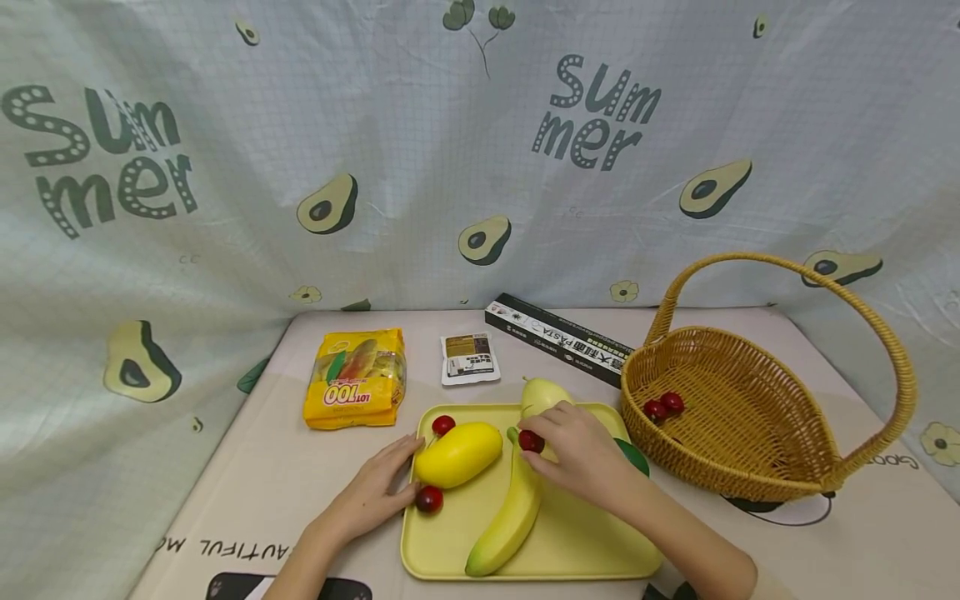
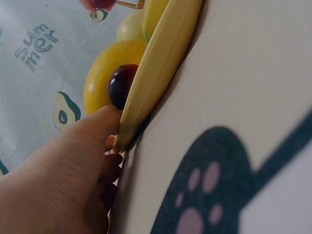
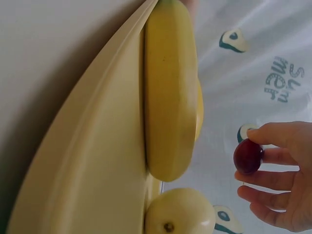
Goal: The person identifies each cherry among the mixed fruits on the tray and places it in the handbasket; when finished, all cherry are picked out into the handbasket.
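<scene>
My right hand (image 1: 581,454) pinches a dark red cherry (image 3: 248,156) between thumb and fingers, above the yellow tray (image 1: 585,550). Below that hand lies a banana (image 1: 510,525), with a pale green pear (image 1: 543,395) just behind it. At the tray's left edge my left hand (image 1: 377,487) holds the rim, its thumb beside a cherry (image 1: 429,500). A yellow mango (image 1: 459,455) lies close to those fingers, with another cherry (image 1: 443,425) behind it. A green object (image 1: 632,457) at the tray's right side is partly hidden by the right hand.
A wicker basket (image 1: 727,417) with a tall handle stands right of the tray; cherries (image 1: 663,406) lie inside. Behind the tray are a black pasta box (image 1: 558,337) and a small sachet (image 1: 469,358). A yellow fruit-printed package (image 1: 356,379) lies at the left.
</scene>
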The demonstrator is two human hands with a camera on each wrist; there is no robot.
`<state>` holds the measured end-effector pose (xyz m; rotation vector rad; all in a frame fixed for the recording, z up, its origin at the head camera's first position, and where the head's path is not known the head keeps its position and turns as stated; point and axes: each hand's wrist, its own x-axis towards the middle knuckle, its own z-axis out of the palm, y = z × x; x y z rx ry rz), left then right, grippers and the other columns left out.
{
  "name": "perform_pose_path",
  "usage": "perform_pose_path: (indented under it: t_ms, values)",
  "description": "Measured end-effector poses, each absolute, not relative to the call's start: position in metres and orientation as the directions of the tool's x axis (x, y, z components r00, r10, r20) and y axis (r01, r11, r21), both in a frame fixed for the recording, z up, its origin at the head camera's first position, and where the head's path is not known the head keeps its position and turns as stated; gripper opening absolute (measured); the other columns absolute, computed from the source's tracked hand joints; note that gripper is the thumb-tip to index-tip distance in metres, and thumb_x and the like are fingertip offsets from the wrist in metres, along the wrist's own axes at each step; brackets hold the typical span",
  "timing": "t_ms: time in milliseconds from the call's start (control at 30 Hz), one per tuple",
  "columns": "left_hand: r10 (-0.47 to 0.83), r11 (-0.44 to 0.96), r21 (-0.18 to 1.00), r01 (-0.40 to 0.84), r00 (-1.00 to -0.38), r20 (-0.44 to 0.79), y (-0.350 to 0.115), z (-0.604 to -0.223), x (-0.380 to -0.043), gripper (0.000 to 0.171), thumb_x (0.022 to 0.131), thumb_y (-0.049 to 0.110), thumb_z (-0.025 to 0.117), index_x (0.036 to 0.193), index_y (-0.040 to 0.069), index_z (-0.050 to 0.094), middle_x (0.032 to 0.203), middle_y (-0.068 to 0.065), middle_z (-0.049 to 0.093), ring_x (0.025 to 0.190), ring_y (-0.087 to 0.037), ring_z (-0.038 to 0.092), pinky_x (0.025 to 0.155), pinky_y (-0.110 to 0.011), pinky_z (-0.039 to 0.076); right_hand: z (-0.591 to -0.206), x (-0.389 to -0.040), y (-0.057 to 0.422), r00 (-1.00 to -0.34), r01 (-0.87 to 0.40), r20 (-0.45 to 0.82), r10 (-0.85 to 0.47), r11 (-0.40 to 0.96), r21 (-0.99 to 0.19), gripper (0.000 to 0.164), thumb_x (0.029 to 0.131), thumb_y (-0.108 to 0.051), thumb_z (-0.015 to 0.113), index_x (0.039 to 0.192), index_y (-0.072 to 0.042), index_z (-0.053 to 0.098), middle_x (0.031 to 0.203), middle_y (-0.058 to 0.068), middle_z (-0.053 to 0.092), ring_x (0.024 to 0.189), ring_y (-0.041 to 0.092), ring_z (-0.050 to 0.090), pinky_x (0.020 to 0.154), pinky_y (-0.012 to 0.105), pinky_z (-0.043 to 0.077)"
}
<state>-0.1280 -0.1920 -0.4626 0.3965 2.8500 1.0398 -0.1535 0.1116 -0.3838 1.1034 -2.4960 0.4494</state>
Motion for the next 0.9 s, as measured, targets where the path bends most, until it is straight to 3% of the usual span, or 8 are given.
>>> perform_pose_path:
  t_ms: [200,467,900]
  values:
    - [0.273,0.734,0.642,0.221,-0.962,0.018,-0.192,-0.463,-0.128,0.057,0.084,0.021,0.064,0.137,0.013,0.043,0.142,-0.009,0.039,0.131,-0.026,0.032,0.105,-0.049,0.027,-0.383,-0.158,0.124,-0.606,-0.741,0.519,-0.603,0.665,-0.092,0.03,0.071,-0.023,0.077,0.097,-0.012,0.067,0.087,-0.001,0.065,0.078,0.015,0.057,0.065,0.029,0.049]
    - [0.277,0.731,0.644,0.226,-0.961,0.024,-0.192,-0.462,-0.128,0.057,0.084,0.02,0.064,0.137,0.012,0.043,0.141,-0.009,0.039,0.131,-0.027,0.032,0.105,-0.049,0.028,-0.378,-0.161,0.14,-0.654,-0.682,0.541,-0.529,0.722,-0.118,0.033,0.07,-0.019,0.079,0.099,-0.009,0.067,0.088,0.001,0.067,0.084,0.019,0.059,0.076,0.037,0.049]
    - [0.286,0.73,0.644,0.229,-0.958,0.017,-0.193,-0.463,-0.128,0.058,0.084,0.022,0.063,0.137,0.012,0.043,0.141,-0.01,0.039,0.131,-0.027,0.032,0.105,-0.049,0.027,-0.382,-0.167,0.168,-0.674,-0.615,0.597,-0.436,0.779,-0.126,0.036,0.068,-0.014,0.08,0.1,-0.005,0.067,0.089,0.005,0.067,0.081,0.023,0.057,0.068,0.042,0.047]
